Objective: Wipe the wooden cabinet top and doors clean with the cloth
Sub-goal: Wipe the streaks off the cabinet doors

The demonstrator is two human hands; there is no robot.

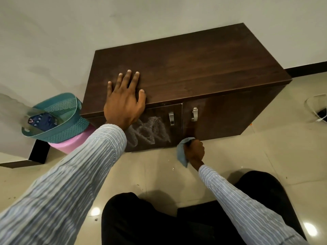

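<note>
Left hand [123,101] flat, fingers spread, on dark wooden cabinet [194,68] top's front edge; right hand [194,152] clutching crumpled blue cloth [182,154] at right door's bottom edge.

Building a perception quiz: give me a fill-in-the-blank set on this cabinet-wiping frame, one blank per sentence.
1. The left hand rests flat on the cabinet ____.
2. The right hand grips a ____ cloth low at the right door.
3. Whitish smears mark the ____ door.
4. A teal basket sits on a ____ stool.

Missing words: top; blue; left; pink
</note>
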